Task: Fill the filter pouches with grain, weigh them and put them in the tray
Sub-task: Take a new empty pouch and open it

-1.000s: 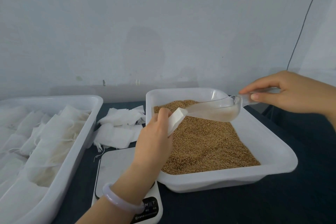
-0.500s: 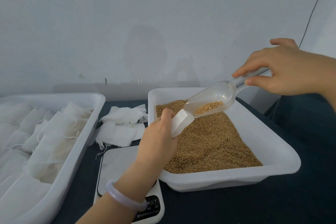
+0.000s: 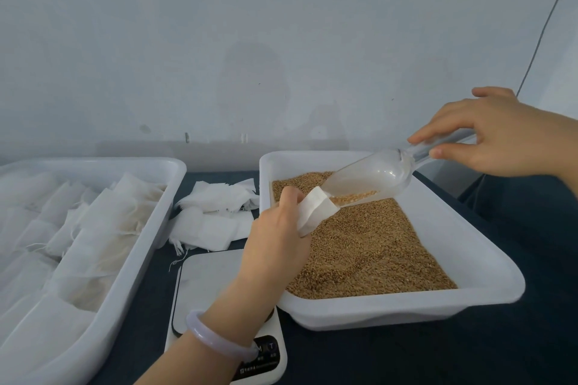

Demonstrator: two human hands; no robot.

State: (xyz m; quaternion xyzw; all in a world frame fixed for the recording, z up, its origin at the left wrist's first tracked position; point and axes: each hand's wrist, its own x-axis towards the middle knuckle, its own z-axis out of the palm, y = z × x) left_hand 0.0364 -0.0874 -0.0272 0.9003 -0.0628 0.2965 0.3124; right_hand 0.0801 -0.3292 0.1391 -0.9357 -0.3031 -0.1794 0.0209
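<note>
My left hand [image 3: 275, 234] holds a white filter pouch [image 3: 316, 212] open over the grain tray [image 3: 469, 247], which is filled with brown grain [image 3: 366, 244]. My right hand [image 3: 497, 134] grips the handle of a clear plastic scoop [image 3: 372, 175], tilted down with its mouth at the pouch opening and a little grain lying at its lip. A white scale [image 3: 212, 291] sits on the dark table under my left forearm. To the left stands a long white tray [image 3: 147, 241] holding several filled pouches [image 3: 93, 234].
A loose pile of empty white pouches [image 3: 215, 212] lies on the dark table between the two trays, behind the scale. A pale wall rises just behind the trays. A thin cable [image 3: 544, 28] runs down the wall at the right.
My right hand rose and tipped the scoop from level to steeply down. The grain slid to the scoop's lip at the pouch opening. My left hand stayed put.
</note>
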